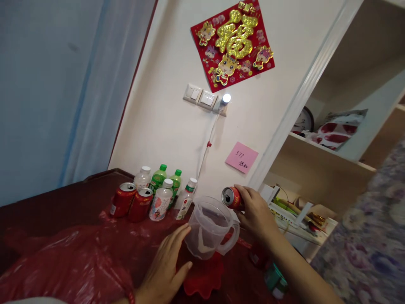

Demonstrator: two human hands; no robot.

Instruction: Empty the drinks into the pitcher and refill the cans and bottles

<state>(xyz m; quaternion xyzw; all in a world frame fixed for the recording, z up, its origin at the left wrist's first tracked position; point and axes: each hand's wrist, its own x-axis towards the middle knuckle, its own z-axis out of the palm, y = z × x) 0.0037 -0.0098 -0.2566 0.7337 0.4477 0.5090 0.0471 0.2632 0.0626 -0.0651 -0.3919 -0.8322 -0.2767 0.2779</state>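
Note:
My right hand (257, 213) grips a red drink can (234, 198), tilted with its opened top facing left beside the rim of a clear plastic jug (199, 232). No stream of liquid shows at the can's mouth. The jug, its handle on the right, stands upright above a red scalloped dish or mat (204, 280). Against the jug's left side lies a fingertip of my left hand (167, 268), whose fingers are stretched out with the thumb apart. The jug looks empty or nearly so.
Two red cans (122, 202), white-capped bottles (160, 204) and green bottles (158, 177) cluster behind the jug on the left. A red plastic bag (69, 266) covers the left front. Near my right forearm are a dark red can (258, 255) and a green can (276, 280).

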